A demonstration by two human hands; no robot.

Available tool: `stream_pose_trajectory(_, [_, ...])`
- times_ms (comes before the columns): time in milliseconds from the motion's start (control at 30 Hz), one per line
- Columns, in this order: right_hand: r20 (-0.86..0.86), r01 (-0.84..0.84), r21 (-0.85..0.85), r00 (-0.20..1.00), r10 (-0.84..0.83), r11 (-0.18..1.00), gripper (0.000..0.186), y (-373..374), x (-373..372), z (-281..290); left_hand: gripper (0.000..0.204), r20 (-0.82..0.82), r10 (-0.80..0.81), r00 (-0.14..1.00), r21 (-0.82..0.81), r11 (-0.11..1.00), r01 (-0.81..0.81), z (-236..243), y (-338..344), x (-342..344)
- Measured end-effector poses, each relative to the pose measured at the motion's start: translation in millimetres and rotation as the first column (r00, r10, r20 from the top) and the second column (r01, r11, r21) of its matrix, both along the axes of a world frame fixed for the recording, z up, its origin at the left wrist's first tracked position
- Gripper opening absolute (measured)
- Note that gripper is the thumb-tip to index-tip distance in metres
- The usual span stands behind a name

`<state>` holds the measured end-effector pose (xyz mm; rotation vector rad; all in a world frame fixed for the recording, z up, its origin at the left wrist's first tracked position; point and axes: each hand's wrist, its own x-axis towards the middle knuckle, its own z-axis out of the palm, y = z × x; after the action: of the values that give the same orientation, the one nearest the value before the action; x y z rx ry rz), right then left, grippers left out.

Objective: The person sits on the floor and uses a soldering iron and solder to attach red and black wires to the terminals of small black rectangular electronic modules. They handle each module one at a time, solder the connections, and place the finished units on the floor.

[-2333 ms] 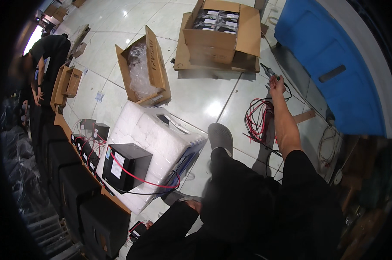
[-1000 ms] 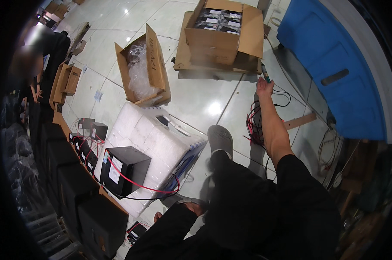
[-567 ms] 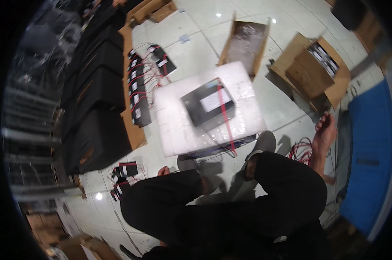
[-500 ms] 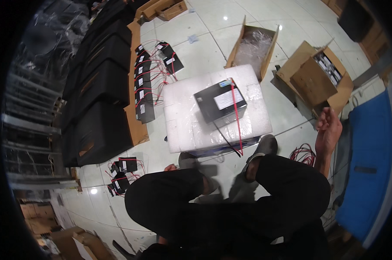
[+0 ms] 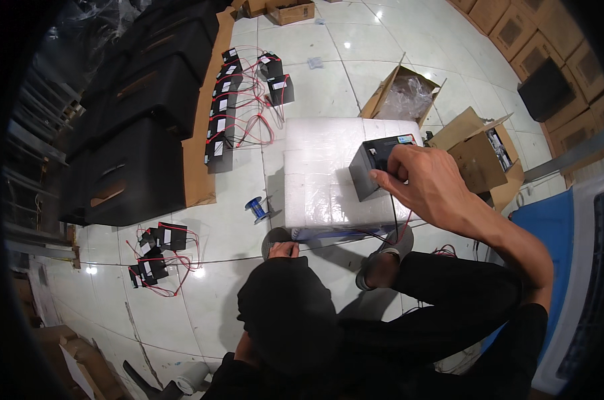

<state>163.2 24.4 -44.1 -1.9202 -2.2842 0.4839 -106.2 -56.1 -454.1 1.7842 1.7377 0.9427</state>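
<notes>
My right hand (image 5: 422, 180) is closed on a black battery (image 5: 368, 175), which has red and black wires and sits on the right part of a white, plastic-wrapped foam block (image 5: 315, 167). My fingers curl over its top and my thumb is at its side. My left hand (image 5: 285, 249) shows only partly beyond my bent left knee, by a grey slipper; whether it holds anything is unclear. A blue spool (image 5: 256, 209) stands on the floor left of the block. Small wired batteries lie in a long group (image 5: 220, 120) and a smaller group (image 5: 152, 267) to the left.
Black cases (image 5: 135, 163) line the left on cardboard, beside metal bars. An open carton with plastic (image 5: 408, 97) and another open carton (image 5: 472, 163) lie beyond the block. Stacked cartons (image 5: 548, 40) fill the back right. A blue panel (image 5: 538, 220) is at my right.
My right hand has left the cables on the floor at my right and moved inward onto the battery. The battery sits farther right on the block. The view has swung round.
</notes>
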Motion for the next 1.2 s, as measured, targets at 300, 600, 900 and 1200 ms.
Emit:
stream_pose_trajectory(300, [-0.192, 0.013, -0.119, 0.981, -0.036, 0.993, 0.026, 7, 2, 8, 0.010, 0.133, 0.135, 0.982, -0.011, 0.991, -0.135, 3, -1, 4])
stream_pose_trajectory(600, [-0.166, 0.102, -0.215, 0.976, -0.140, 0.971, 0.031, 5, 0, 9, 0.009, 0.127, 0.104, 0.986, 0.057, 0.992, -0.112, 4, 0, 3])
stream_pose_trajectory(900, [-0.318, 0.149, -0.276, 0.918, -0.236, 0.950, 0.029, 3, 8, 2, 0.007, 0.136, 0.104, 0.985, 0.025, 0.994, -0.108, 7, 0, 1])
stream_pose_trajectory(1200, [-0.275, 0.253, -0.279, 0.903, -0.330, 0.926, 0.034, -4, 10, 19, 0.008, 0.165, 0.080, 0.983, 0.046, 0.995, -0.089, 7, 1, -1])
